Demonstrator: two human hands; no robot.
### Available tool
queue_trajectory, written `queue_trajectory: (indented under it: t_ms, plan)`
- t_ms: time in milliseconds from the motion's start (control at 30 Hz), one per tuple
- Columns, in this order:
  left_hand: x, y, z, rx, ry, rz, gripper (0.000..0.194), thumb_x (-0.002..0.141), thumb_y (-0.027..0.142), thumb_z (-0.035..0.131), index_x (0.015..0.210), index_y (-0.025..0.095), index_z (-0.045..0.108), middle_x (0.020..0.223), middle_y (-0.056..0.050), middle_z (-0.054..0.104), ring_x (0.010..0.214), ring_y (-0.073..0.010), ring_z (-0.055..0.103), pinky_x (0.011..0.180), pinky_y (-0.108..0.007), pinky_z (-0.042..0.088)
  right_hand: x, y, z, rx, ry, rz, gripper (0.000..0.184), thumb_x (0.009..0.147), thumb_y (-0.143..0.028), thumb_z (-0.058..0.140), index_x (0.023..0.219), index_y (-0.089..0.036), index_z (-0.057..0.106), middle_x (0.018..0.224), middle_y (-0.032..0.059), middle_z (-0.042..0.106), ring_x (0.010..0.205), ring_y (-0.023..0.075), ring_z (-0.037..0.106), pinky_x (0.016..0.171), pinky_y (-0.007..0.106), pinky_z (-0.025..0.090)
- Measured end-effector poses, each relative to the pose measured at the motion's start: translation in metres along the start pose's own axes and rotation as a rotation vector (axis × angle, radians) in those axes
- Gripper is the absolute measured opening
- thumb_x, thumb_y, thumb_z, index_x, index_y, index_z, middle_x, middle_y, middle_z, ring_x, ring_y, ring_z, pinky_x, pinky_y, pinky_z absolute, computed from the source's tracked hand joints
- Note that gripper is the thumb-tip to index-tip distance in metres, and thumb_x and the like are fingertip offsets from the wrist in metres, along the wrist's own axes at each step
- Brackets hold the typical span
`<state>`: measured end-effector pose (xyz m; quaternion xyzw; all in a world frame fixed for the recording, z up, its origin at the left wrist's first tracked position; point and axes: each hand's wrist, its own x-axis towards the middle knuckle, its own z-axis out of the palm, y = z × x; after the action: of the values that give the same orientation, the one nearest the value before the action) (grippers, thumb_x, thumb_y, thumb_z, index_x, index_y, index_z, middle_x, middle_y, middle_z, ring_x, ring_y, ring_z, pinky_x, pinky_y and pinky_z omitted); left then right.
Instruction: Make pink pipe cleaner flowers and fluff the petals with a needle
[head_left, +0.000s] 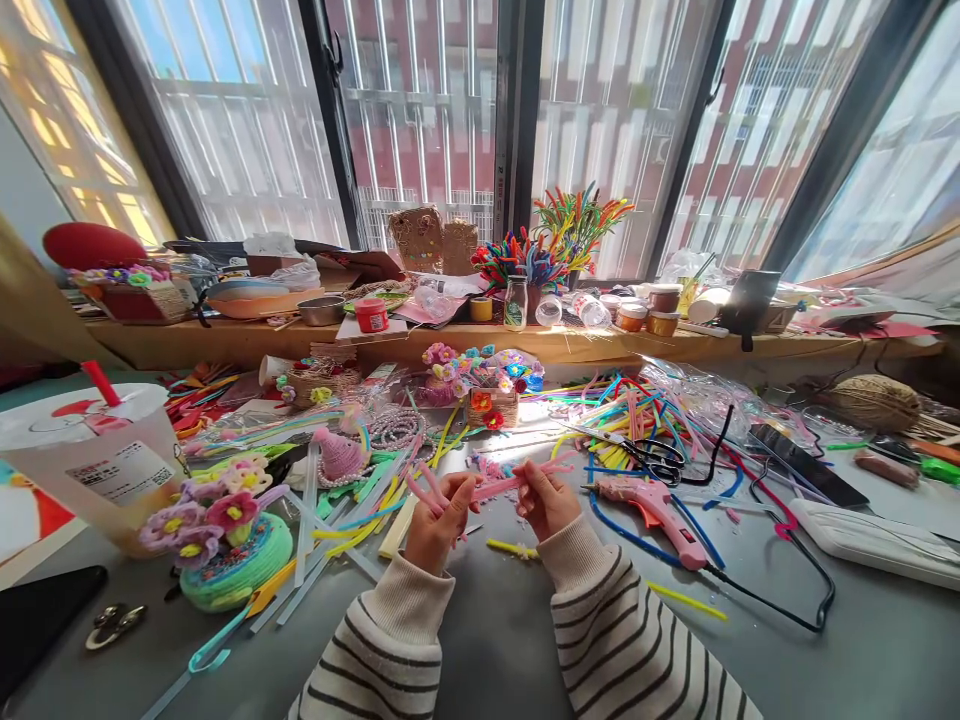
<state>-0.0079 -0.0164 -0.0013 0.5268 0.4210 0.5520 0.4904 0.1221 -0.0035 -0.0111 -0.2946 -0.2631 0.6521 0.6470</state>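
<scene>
Pink pipe cleaners (491, 490) stretch between my two hands above the middle of the grey table. My left hand (442, 520) is closed on them, with bent pink ends poking up past its fingers. Thumb and fingers of my right hand (546, 500) pinch the other end, and a short pink piece sticks out to the right. Beyond the hands sits a small box of pipe cleaner flowers (491, 405). A short yellow pipe cleaner (514, 548) lies beside my right wrist. To the right rests a pink glue gun (656, 510) with a black cord.
Black-handled scissors (656, 460) lie on a pile of coloured pipe cleaners (637, 415). At left stand a drink cup (112, 470) and a green pot of flowers (236, 560). Clear glue sticks (307, 520) lie nearby. A phone (810, 465) is at right. Jars and bottles line the sill (420, 340).
</scene>
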Motion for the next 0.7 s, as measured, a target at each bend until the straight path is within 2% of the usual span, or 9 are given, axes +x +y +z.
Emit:
queue_trajectory:
  t_ms: [67, 167, 233, 300, 367, 467, 533, 633, 700]
  plan:
    - [0.002, 0.0, -0.002, -0.056, -0.026, -0.061, 0.037, 0.066, 0.045, 0.045, 0.083, 0.013, 0.052, 0.043, 0.007, 0.038, 0.029, -0.0017, 0.021, 0.029, -0.017, 0.016, -0.001, 0.002, 0.001, -0.027, -0.041, 0.038, 0.029, 0.05, -0.04, 0.066, 0.05, -0.012, 0.059, 0.03, -0.0063, 0.042, 0.024, 0.0013, 0.031, 0.024, 0.013, 0.027]
    - [0.005, -0.004, -0.003, -0.046, -0.198, -0.119, 0.036, 0.065, 0.047, 0.045, 0.075, 0.013, 0.054, 0.042, 0.007, 0.038, 0.03, -0.0019, 0.022, 0.03, -0.018, 0.014, -0.002, 0.004, 0.001, -0.126, -0.147, 0.068, 0.035, 0.056, -0.046, 0.06, 0.047, -0.012, 0.056, 0.024, -0.0075, 0.036, 0.021, 0.0012, 0.026, 0.021, 0.013, 0.02]
    - [0.006, -0.005, -0.003, -0.005, -0.307, -0.105, 0.032, 0.061, 0.045, 0.053, 0.064, 0.013, 0.053, 0.041, 0.006, 0.039, 0.032, -0.0026, 0.026, 0.032, -0.018, 0.018, -0.003, 0.007, -0.001, -0.225, -0.21, 0.052, 0.036, 0.06, -0.046, 0.057, 0.047, -0.012, 0.055, 0.023, -0.0079, 0.035, 0.019, 0.0014, 0.025, 0.022, 0.014, 0.019]
    - [0.005, -0.005, 0.0, 0.024, -0.322, -0.064, 0.029, 0.058, 0.041, 0.057, 0.051, 0.013, 0.049, 0.041, 0.005, 0.04, 0.036, -0.0039, 0.033, 0.035, -0.018, 0.024, -0.004, 0.008, -0.002, -0.308, -0.231, 0.017, 0.036, 0.062, -0.045, 0.056, 0.05, -0.012, 0.055, 0.025, -0.0076, 0.036, 0.02, 0.0014, 0.027, 0.022, 0.014, 0.019]
    - [0.003, -0.002, 0.003, 0.04, -0.368, -0.039, 0.025, 0.059, 0.035, 0.058, 0.05, 0.014, 0.049, 0.042, 0.003, 0.045, 0.037, -0.0048, 0.036, 0.037, -0.019, 0.028, -0.006, 0.008, -0.002, -0.368, -0.221, -0.015, 0.035, 0.062, -0.045, 0.056, 0.055, -0.011, 0.058, 0.028, -0.0072, 0.039, 0.021, 0.0013, 0.028, 0.023, 0.014, 0.019]
    - [-0.002, 0.002, 0.007, 0.041, -0.499, -0.028, 0.022, 0.064, 0.034, 0.054, 0.056, 0.014, 0.054, 0.05, -0.001, 0.054, 0.042, -0.0078, 0.044, 0.042, -0.021, 0.034, -0.008, 0.005, -0.001, -0.431, -0.222, -0.042, 0.036, 0.062, -0.046, 0.055, 0.063, -0.011, 0.062, 0.031, -0.0064, 0.042, 0.022, 0.0015, 0.032, 0.024, 0.013, 0.02]
    - [-0.003, 0.003, 0.008, 0.013, -0.484, -0.059, 0.025, 0.066, 0.037, 0.051, 0.055, 0.015, 0.054, 0.046, 0.0, 0.053, 0.035, -0.0061, 0.039, 0.035, -0.019, 0.029, -0.008, 0.003, 0.001, -0.426, -0.234, -0.042, 0.038, 0.064, -0.047, 0.053, 0.066, -0.011, 0.063, 0.032, -0.0062, 0.042, 0.023, 0.0016, 0.034, 0.024, 0.013, 0.021]
    - [-0.002, 0.0, 0.006, -0.006, -0.385, -0.103, 0.03, 0.069, 0.039, 0.045, 0.054, 0.015, 0.052, 0.039, 0.001, 0.05, 0.028, -0.003, 0.028, 0.028, -0.017, 0.018, -0.007, 0.002, 0.003, -0.373, -0.243, -0.04, 0.039, 0.065, -0.048, 0.05, 0.07, -0.012, 0.064, 0.036, -0.0055, 0.044, 0.024, 0.0011, 0.035, 0.024, 0.012, 0.022]
    - [-0.001, -0.002, 0.004, -0.035, -0.326, -0.11, 0.03, 0.069, 0.04, 0.044, 0.055, 0.015, 0.052, 0.04, 0.0, 0.052, 0.026, -0.0024, 0.026, 0.027, -0.017, 0.017, -0.007, 0.002, 0.003, -0.351, -0.22, -0.067, 0.038, 0.066, -0.048, 0.05, 0.07, -0.013, 0.064, 0.04, -0.0043, 0.048, 0.024, 0.001, 0.036, 0.025, 0.013, 0.024]
